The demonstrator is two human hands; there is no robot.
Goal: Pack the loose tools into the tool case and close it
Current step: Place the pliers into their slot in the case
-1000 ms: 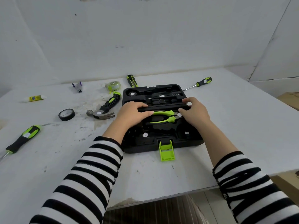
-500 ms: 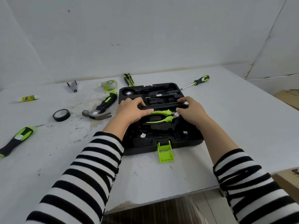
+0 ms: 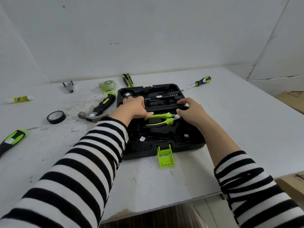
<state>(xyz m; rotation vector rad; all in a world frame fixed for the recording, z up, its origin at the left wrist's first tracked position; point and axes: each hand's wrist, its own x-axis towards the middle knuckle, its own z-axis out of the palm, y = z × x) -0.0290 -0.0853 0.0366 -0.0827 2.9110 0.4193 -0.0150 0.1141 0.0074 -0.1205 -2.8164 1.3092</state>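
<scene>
A black tool case (image 3: 143,153) lies open and flat on the white table, its green latch (image 3: 165,157) hanging over the front. Green-handled pliers (image 3: 162,120) lie in the near half, just below the middle ridge. My left hand (image 3: 134,108) curls over the left end of that ridge, with the thumb by the pliers' handle. My right hand (image 3: 191,111) curls over the ridge's right end. Loose on the table are a hammer (image 3: 100,109), a screwdriver (image 3: 199,81), a utility knife (image 3: 128,79), a tape measure (image 3: 107,84), black tape (image 3: 56,117) and another screwdriver (image 3: 11,140).
A glue stick (image 3: 23,98) and a small purple clip-like item (image 3: 69,85) lie at the back left. White walls close in the back and right. Cardboard boxes (image 3: 291,99) stand beyond the table's right edge. The table's front edge runs under my forearms.
Both hands have reached slightly further back over the case's middle ridge. The pliers and the loose tools have stayed where they were.
</scene>
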